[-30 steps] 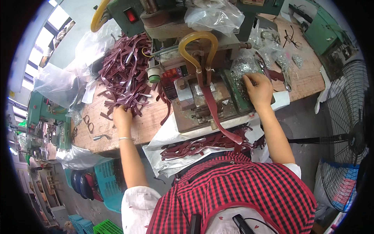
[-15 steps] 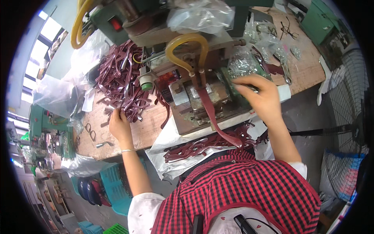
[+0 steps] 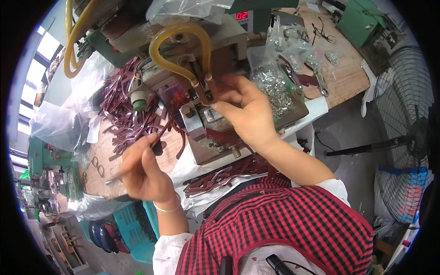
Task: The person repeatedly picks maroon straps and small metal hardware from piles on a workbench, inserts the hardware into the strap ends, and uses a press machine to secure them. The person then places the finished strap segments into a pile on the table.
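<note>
Dark-red strap (image 3: 224, 137) is blurred, just at 6 o'clock of the press plate (image 3: 211, 114); it's slewed toward 4, no longer running down to the apron (image 3: 275, 215); right hand (image 3: 247, 114) has left the metal bits (image 3: 280, 104) at 3, fingertips now by the plate, so handling has shifted there; left hand (image 3: 147, 174), between 7 and 8, has drawn back from the strap pile (image 3: 130, 130); can't tell either grip.
</note>
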The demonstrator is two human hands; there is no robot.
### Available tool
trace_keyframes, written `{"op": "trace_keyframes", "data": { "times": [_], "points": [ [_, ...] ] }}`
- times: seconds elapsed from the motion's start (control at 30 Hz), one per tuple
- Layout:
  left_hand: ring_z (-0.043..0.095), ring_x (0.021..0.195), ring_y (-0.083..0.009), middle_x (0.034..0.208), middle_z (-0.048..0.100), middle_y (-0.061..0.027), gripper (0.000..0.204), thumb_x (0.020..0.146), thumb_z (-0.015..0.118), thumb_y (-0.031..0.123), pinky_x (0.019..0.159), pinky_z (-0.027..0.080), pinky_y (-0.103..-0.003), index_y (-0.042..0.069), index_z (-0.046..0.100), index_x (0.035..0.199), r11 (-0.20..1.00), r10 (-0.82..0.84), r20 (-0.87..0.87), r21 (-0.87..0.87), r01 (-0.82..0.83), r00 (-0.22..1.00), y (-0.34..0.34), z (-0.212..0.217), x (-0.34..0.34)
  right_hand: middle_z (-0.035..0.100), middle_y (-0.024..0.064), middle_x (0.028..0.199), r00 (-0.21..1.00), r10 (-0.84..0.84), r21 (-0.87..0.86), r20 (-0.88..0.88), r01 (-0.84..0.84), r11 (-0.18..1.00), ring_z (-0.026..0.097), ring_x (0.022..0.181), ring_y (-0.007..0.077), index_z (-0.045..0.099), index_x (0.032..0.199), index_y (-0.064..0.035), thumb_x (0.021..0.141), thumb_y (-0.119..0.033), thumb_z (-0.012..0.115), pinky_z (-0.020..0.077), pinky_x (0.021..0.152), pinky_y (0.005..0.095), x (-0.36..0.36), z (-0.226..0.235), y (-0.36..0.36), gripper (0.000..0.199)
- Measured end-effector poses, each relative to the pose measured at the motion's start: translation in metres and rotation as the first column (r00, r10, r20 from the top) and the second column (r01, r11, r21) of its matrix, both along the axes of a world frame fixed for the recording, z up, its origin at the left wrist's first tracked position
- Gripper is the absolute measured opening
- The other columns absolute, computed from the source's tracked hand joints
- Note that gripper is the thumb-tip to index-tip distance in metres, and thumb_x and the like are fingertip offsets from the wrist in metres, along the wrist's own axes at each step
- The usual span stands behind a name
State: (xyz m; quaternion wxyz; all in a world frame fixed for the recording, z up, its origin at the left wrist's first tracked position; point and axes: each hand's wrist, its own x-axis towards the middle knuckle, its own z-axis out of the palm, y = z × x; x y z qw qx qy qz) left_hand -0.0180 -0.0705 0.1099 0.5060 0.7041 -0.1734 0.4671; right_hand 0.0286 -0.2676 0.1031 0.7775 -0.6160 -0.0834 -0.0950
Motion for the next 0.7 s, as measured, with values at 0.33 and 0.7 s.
{"op": "trace_keyframes", "data": {
  "times": [0.33,0.7],
  "points": [
    [0.063,0.068,-0.0187,0.102,0.074,-0.0146,0.02,0.075,0.081,0.005,0.058,0.049,-0.03,0.003,0.072,0.093,0.876,-0.081,0.194,0.482,-0.023,0.978,-0.027,-0.003,-0.002,0.068,0.0165,0.114,0.886,-0.176,-0.515,0.43,0.4,0.758,0.06,0.113,0.0367,0.068,0.108,-0.003,0.081,-0.008,0.06,0.0479,0.098,0.0459,0.013,-0.006,-0.03,0.029],
    [0.065,0.074,-0.0105,0.087,0.073,-0.0102,0.009,0.093,0.069,0.003,0.07,0.052,-0.023,-0.005,0.07,0.094,0.999,-0.016,0.0,0.05,0.016,1.0,-0.001,0.033,0.032,0.068,0.0113,0.091,0.706,-0.283,-0.68,0.65,0.706,0.198,0.065,0.092,0.0326,0.07,0.084,-0.0062,0.077,-0.016,0.073,0.052,0.075,0.0415,0.033,-0.091,-0.109,0.013]
  ]
}}
